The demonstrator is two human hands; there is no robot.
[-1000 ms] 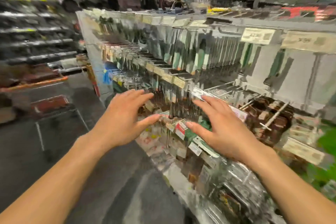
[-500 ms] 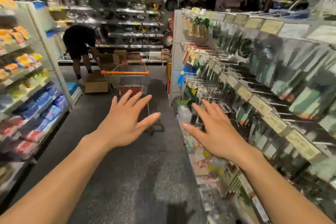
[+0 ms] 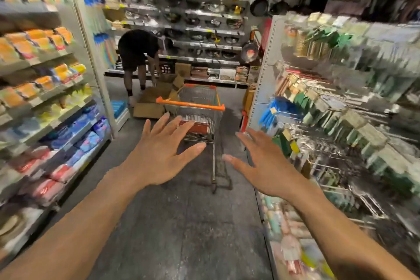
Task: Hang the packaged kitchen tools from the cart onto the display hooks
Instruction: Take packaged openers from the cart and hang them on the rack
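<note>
Hands, left (image 3: 159,157) and right (image 3: 266,166), hover with fingers spread before orange-rimmed cart (image 3: 191,105).

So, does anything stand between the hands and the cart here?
Nothing visible: only bare aisle floor lies between the empty left hand, right hand and the cart. The bending person and cardboard boxes are beyond it.

Dark grey aisle floor (image 3: 181,234). Stocked shelves (image 3: 38,61) along left side. At far end, wall shelving (image 3: 213,14) holding pans (image 3: 259,7); cardboard box (image 3: 147,109) below.
</note>
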